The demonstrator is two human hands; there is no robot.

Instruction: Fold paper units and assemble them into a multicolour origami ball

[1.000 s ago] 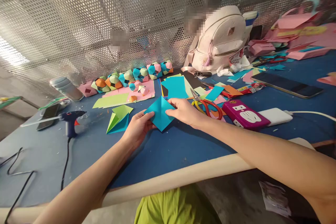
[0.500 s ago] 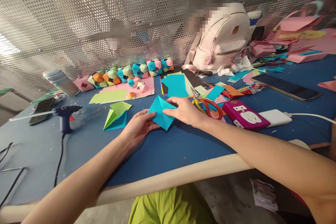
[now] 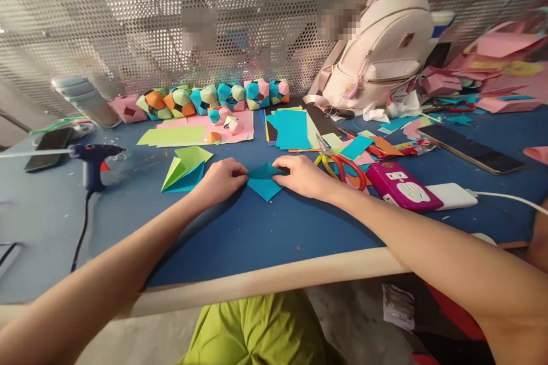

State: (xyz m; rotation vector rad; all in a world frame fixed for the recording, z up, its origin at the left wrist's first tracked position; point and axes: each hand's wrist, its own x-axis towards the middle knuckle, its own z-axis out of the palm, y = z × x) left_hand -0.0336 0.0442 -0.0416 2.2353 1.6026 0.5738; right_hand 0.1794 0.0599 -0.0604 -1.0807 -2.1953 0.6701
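Fingers (image 3: 238, 169) of the left hand (image 3: 223, 182) and right hand (image 3: 303, 175) pinch the creased, diamond-shaped blue paper (image 3: 266, 185) at its sides.

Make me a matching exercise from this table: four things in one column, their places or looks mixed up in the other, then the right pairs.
Things:
1. Glue gun
2. Backpack
3. Folded blue paper
4. Power socket

Descriptions:
A. Purple, with a white charger at one end
B. Between the left hand and the right hand
C. Left of the green-and-blue folded paper
D. Pale, standing before the perforated screen

Pairs: 1-C, 2-D, 3-B, 4-A
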